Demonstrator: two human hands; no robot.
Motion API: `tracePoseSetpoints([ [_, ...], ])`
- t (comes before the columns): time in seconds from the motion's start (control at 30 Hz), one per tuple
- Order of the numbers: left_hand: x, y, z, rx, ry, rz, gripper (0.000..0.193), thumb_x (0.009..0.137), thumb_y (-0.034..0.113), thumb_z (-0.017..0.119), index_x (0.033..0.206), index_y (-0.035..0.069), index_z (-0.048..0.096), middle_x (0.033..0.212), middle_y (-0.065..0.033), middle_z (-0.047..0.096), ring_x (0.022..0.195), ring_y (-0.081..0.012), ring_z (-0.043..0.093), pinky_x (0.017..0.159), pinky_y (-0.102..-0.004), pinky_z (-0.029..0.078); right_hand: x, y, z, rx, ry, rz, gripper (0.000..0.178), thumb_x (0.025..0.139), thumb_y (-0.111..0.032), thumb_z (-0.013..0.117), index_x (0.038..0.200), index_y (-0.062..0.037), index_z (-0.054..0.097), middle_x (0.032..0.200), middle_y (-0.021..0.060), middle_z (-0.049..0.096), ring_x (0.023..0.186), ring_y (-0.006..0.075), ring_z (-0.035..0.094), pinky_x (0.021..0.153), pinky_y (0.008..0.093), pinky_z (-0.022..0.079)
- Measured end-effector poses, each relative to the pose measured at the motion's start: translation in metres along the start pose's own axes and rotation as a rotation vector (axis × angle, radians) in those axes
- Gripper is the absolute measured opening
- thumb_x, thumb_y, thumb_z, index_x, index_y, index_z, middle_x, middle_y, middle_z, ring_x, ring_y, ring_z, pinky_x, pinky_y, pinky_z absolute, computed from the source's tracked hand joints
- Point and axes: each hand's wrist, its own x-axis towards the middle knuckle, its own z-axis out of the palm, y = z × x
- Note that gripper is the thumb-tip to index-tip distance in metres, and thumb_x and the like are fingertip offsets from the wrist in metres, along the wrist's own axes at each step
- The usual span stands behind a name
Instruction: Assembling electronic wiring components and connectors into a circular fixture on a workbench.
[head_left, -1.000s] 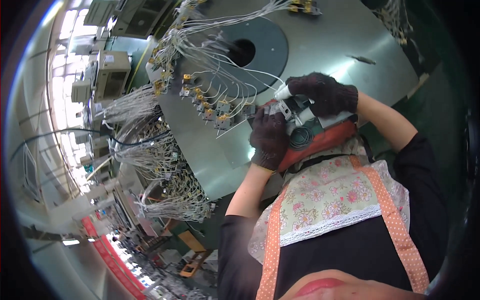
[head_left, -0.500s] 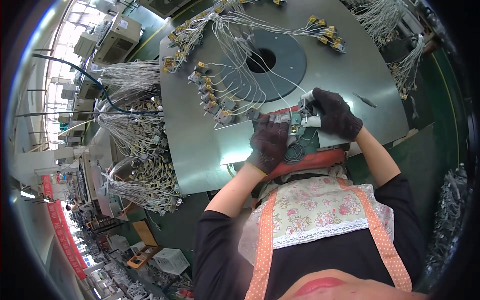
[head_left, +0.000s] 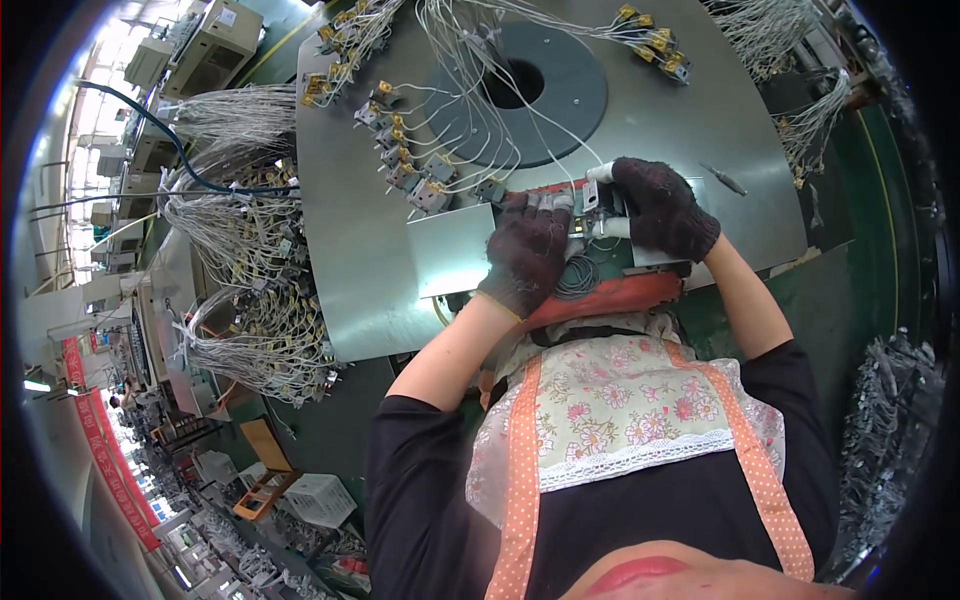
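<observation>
Both my hands wear dark knitted gloves with white-covered fingertips. My right hand (head_left: 668, 212) has its thumb and forefinger spread around a small grey plug housing (head_left: 591, 194), holding it over a small bench fixture at the table's near edge. My left hand (head_left: 528, 245) lies on the fixture's left side, palm down, its fingertips close to the housing. Whether those fingertips grip anything is hidden. A white cable (head_left: 556, 140) runs from the far bundle down to the work. Below the fingers sits a coil of thin dark wire (head_left: 577, 278).
Grey plug housings (head_left: 405, 175) with white leads lie left of a round dark disc (head_left: 590, 85) with a hole. More yellow-ended connectors (head_left: 655, 45) lie far right. A screwdriver-like tool (head_left: 724, 180) rests beyond my right hand. A red padded edge (head_left: 605, 300) borders the fixture; cable bundles (head_left: 245, 220) hang at left.
The whole view has shifted slightly, so the table appears further up and left. The grey housing in my right hand has turned, showing a lighter face. My left hand stays on the fixture.
</observation>
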Motion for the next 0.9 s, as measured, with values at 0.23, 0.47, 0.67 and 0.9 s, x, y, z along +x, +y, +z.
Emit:
tracePoseSetpoints([
  [0.23,0.001,-0.004,0.004,-0.140,0.114,0.013,0.061,0.086,0.041,0.074,0.131,0.003,0.060,0.116,-0.0169,0.069,0.111,-0.0340,0.068,0.110,-0.0481,0.044,-0.001,0.031,-0.023,1.205,0.026,0.189,0.054,0.084,-0.012,0.075,0.134,-0.0038,0.057,0.125,0.0143,0.065,0.107,0.0242,0.068,0.097,0.0402,0.055],
  [0.47,0.061,-0.055,-0.012,-0.894,-0.358,-0.354,0.057,0.078,0.042,0.083,0.121,0.008,0.070,0.121,-0.0164,0.072,0.113,-0.0317,0.069,0.100,-0.0422,0.052,0.007,0.016,-0.033,1.006,-0.006,0.312,0.053,0.081,-0.005,0.080,0.131,-0.0039,0.061,0.115,0.0048,0.070,0.100,0.0137,0.068,0.091,0.0315,0.055],
  [0.67,0.088,-0.112,-0.009,-0.023,-0.675,-0.272,0.050,0.079,0.033,0.070,0.120,0.004,0.071,0.118,-0.0217,0.073,0.112,-0.0365,0.069,0.099,-0.0469,0.053,0.028,-0.019,0.000,-0.103,-0.213,-0.117,0.033,0.078,-0.007,0.074,0.110,-0.0085,0.069,0.097,0.0089,0.064,0.093,0.0231,0.067,0.079,0.0367,0.056],
  [0.9,0.045,-0.176,-0.008,0.424,-0.527,-0.340,0.030,0.089,0.024,0.061,0.110,0.010,0.077,0.114,-0.0185,0.073,0.105,-0.0397,0.071,0.077,-0.0610,0.058,0.035,-0.017,0.028,-0.456,-0.329,-0.241,0.032,0.067,-0.010,0.071,0.098,-0.0133,0.069,0.096,0.0107,0.062,0.097,0.0306,0.065,0.079,0.0439,0.055],
])
